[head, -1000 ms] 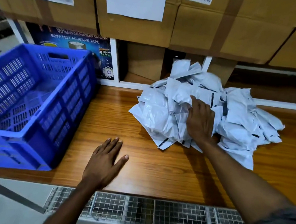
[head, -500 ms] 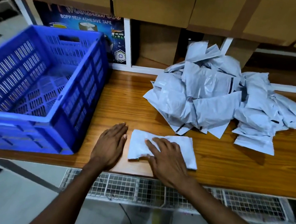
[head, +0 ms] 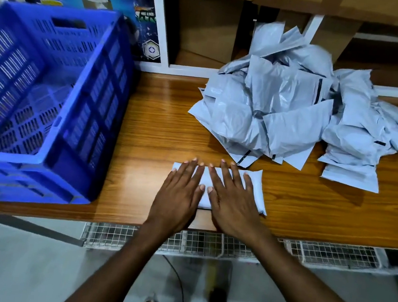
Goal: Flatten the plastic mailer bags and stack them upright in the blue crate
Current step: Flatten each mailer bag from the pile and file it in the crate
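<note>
Both hands' straight, spread fingers [head: 225, 174] press flat on the mailer bag [head: 256, 185] lying beneath them.

Reckoned from the flat mailer bag [head: 258, 188]: the blue crate [head: 90, 108] is blocking 9 to 10 o'clock, its side wall standing near the left hand [head: 178, 197]. The pile of mailer bags [head: 289, 112] is filling 12 to 2 o'clock, its nearest corner lying just beside the right hand [head: 233, 205]. Bare tabletop [head: 161, 119] is running between them at 11 o'clock, and is lying open at 3 o'clock.
</note>
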The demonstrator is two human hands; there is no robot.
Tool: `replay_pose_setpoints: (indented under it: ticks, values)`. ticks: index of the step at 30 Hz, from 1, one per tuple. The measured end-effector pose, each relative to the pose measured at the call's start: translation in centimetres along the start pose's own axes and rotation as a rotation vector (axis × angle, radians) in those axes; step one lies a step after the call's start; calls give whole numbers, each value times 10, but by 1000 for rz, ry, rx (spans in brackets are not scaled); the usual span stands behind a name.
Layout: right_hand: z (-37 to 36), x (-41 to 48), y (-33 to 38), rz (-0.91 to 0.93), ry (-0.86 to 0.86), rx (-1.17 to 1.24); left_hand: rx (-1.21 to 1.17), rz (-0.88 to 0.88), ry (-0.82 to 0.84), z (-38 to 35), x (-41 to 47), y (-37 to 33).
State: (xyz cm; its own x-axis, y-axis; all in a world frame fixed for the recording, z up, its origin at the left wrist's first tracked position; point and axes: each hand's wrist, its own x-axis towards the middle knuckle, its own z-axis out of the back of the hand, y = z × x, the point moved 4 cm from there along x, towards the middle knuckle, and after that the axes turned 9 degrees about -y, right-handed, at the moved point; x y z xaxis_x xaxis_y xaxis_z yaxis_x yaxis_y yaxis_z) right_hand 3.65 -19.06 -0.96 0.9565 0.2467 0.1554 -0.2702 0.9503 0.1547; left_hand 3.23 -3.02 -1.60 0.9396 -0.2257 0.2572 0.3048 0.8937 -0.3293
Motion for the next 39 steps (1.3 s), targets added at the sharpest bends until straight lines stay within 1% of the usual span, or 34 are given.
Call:
replay_pose_setpoints:
  ticks: [2, 4, 6, 9, 11, 15, 17, 19, 21, 22, 25, 27, 29, 31, 33, 34, 35, 36, 38, 39]
  values:
    - [-3, 3, -1, 7, 19, 20, 15, 8, -6, -5, -2, 2]
    - [-2, 1, -6, 9, 84, 61, 19, 21, -1, -5, -2, 0]
    - [5, -3, -19, -27, 145, 92, 22, 30, 11, -3, -3, -1]
    - [8, -10, -39, -55, 155, 57, 30, 59, 11, -4, -3, 2]
    - [7, -13, -44, -46, 183, 67, 31, 91, 0, -3, -5, 2]
    - [9, -8, -48, -19, 180, 57, 36, 111, 11, -1, -4, 2]
    - [11, -11, -49, -42, 223, 53, 13, 120, 57, 1, -4, 1]
    - [18, -16, -46, -47, 184, 58, -10, 129, 93, 5, -7, 4]
    - [27, -26, -33, 22, 148, 91, 13, 88, 85, 12, -15, 8]
    - [26, -34, -25, 59, 158, 98, 40, 46, 87, 15, -23, 12]
    - [22, -59, -6, 92, 204, 78, 59, -49, 165, 22, -48, 21]
    - [24, -72, 1, 106, 179, 31, 71, -98, 175, 29, -64, 26]
    - [33, -78, 10, 120, 130, 53, 69, -166, 135, 41, -75, 31]
    - [50, -76, 16, 147, 61, 92, 9, -220, 45, 55, -79, 35]
    - [74, -69, 18, 150, -87, 129, -122, -231, -71, 78, -76, 36]
    - [90, -63, 18, 108, -158, 178, -197, -197, -119, 93, -72, 35]
    - [103, -55, 17, 47, -207, 253, -269, -120, -166, 106, -67, 35]
    - [114, -45, 15, -17, -221, 323, -323, -22, -221, 116, -61, 38]
    - [124, -23, 12, -82, -186, 372, -367, 150, -289, 123, -49, 44]
    - [122, -12, 10, -89, -153, 360, -391, 213, -278, 118, -43, 47]
